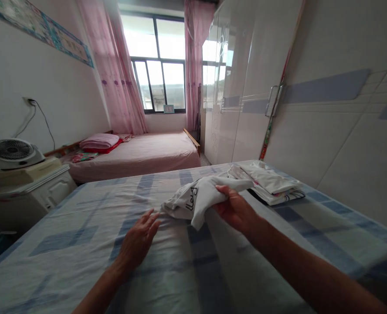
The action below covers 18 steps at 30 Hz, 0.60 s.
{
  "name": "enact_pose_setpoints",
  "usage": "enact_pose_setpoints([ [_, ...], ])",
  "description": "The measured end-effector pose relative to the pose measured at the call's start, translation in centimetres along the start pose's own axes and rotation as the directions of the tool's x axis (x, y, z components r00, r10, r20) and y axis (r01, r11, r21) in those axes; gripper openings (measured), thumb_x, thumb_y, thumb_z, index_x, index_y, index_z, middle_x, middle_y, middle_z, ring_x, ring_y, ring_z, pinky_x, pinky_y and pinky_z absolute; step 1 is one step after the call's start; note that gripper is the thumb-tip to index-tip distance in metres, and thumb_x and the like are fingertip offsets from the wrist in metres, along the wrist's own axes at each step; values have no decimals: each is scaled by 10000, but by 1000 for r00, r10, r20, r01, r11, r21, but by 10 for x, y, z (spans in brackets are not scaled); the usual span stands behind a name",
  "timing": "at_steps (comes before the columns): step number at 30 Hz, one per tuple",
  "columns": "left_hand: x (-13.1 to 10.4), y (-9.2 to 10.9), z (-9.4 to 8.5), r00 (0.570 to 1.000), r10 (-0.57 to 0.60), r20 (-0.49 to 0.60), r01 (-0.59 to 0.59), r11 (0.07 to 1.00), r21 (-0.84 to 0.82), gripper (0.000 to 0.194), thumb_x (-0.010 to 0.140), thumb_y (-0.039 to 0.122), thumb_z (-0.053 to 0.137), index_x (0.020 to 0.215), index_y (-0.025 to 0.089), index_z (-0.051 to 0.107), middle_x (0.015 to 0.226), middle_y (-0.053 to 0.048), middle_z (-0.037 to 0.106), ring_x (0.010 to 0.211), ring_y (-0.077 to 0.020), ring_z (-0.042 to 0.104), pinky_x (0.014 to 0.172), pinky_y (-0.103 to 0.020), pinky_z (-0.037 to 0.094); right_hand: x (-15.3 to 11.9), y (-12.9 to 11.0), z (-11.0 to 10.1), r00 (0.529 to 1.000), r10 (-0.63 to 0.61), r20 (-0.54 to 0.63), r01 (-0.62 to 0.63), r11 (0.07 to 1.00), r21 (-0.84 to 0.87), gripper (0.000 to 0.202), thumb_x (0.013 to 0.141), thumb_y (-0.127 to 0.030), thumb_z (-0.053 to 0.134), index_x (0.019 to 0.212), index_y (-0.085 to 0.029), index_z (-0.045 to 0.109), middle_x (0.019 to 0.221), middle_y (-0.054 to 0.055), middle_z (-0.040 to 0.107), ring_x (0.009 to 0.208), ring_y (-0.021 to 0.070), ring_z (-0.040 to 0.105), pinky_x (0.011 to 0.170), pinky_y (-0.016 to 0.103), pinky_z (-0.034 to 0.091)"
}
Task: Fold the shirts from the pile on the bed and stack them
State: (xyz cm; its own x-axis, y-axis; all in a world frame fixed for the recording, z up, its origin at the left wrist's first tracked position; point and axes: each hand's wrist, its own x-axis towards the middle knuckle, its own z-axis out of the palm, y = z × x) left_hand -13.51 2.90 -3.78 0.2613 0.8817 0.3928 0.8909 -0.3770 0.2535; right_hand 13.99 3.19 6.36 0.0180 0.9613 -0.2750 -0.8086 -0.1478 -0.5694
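My right hand (234, 208) is closed on a crumpled white garment with black lettering (182, 201), thumb on top and fingers beneath. Part of the garment rests on the bed, and one end hangs down in front of my fingers. Just left of it, my left hand (141, 231) is held with its fingers stretched out and holds nothing. Past my right hand lies a pile of folded white clothes (275, 185). The garment's exact kind cannot be made out.
The bed under my hands has a blue and white checked sheet (82, 240). Beyond it stands a second bed with a pink cover (157, 150) and a folded pink quilt (100, 140). A fan (13, 152) sits on a cabinet at left. A glossy wardrobe (255, 56) lines the right.
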Motion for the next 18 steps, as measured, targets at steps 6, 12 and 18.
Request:
enact_pose_setpoints([
  [6, -4, -22, 42, 994, -10, 105, -6, 988, 152, 477, 912, 425, 387, 1292, 196, 563, 1398, -102, 485, 1321, -281, 402, 1084, -478, 345, 61, -113, 34, 983, -183, 35, 186, 977, -105, 209, 767, 2, 460, 883, -149, 543, 741, -5, 644, 650, 114, 625, 578, 264, 575],
  [12, -5, -28, 41, 993, 2, 122, -27, 978, 206, 490, 918, 430, 356, 1317, 213, 540, 1414, -80, 464, 1329, -260, 392, 1084, -453, 357, 78, -220, 24, 882, -430, 194, 460, 875, -150, 180, 848, -29, 421, 925, -105, 566, 817, -8, 664, 798, 90, 633, 728, 265, 529],
  [18, -6, -32, 47, 993, 18, 113, -43, 974, 222, 495, 913, 440, 355, 1314, 217, 543, 1409, -75, 469, 1325, -264, 398, 1074, -459, 371, 69, -221, -92, 854, -431, -291, 337, 885, -322, 67, 826, -77, 537, 845, -131, 571, 732, -27, 665, 688, 77, 625, 720, 245, 512],
])
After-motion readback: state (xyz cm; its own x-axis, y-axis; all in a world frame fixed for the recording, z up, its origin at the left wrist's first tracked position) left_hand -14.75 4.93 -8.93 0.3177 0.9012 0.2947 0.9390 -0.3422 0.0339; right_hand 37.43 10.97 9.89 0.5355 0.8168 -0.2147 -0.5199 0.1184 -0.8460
